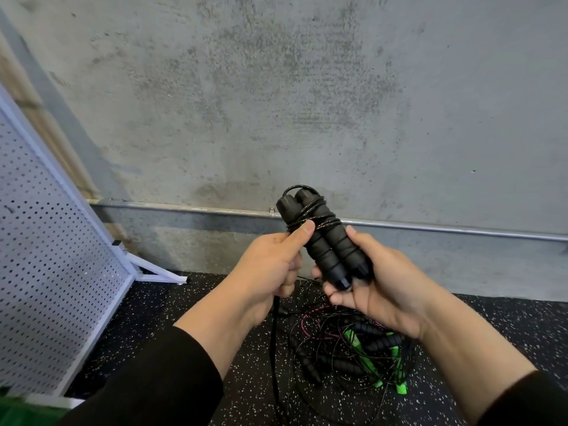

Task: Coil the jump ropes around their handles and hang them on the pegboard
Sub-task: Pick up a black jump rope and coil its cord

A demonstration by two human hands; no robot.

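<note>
Two black foam jump rope handles [325, 241] are held side by side, upright and tilted left, with black rope coiled a few turns round their upper half. My right hand [384, 287] grips the lower ends of the handles. My left hand [270, 265] pinches the rope against the handles with its thumb, and the loose black rope [275, 348] hangs from that fist to the floor. The white pegboard [46, 272] stands at the left on a white foot.
A tangled pile of other jump ropes [353, 355], with black and green handles and thin black and pink cords, lies on the speckled black rubber floor under my hands. A grey concrete wall with a metal pipe [461, 230] runs behind.
</note>
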